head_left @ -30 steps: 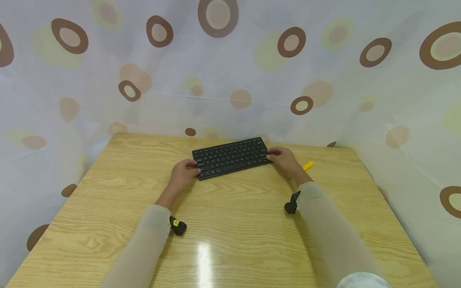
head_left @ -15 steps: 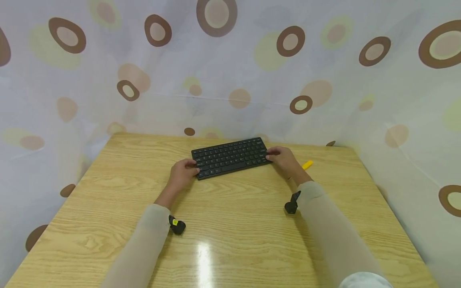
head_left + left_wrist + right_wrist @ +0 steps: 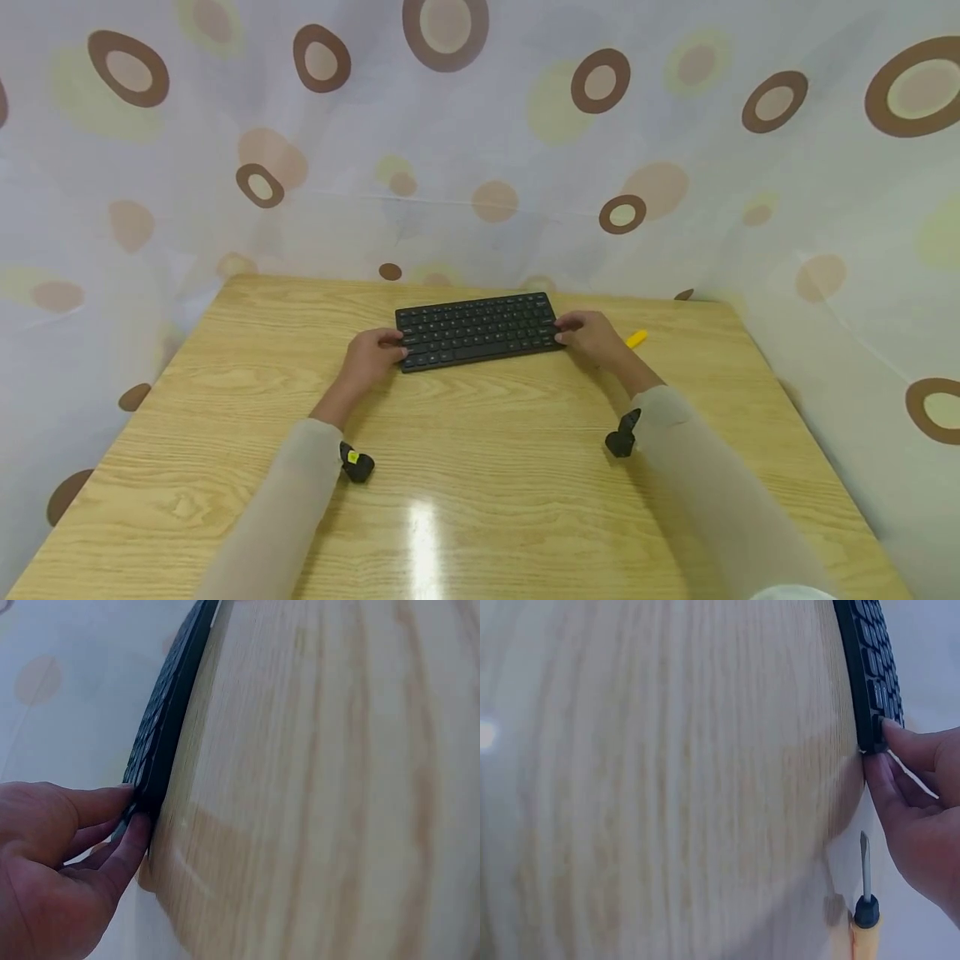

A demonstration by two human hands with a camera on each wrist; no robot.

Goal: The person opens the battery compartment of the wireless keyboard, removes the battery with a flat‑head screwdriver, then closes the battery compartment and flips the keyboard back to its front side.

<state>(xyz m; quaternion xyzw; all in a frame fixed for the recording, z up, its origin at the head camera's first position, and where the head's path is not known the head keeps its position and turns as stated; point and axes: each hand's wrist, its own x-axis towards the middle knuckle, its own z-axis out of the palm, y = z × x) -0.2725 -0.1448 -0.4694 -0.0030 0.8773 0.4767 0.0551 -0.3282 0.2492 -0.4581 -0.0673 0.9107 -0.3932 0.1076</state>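
Fingers of left hand (image 3: 367, 360) and right hand (image 3: 597, 340) pinch keyboard (image 3: 476, 330) at 2 ends. Grip looks done, release not yet; screwdriver (image 3: 866, 913) untouched.

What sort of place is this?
Probably a staged indoor recording corner: a wood-grain table, circle-patterned sheeting behind it and along both sides, and small black wrist cameras. The keyboard alone hardly makes it an office.

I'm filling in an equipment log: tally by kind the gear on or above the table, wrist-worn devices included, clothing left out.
Slim black rectangular keyboard: 1
Yellow-handled metal screwdriver: 1
Small black wrist-worn cameras: 2
Total: 4
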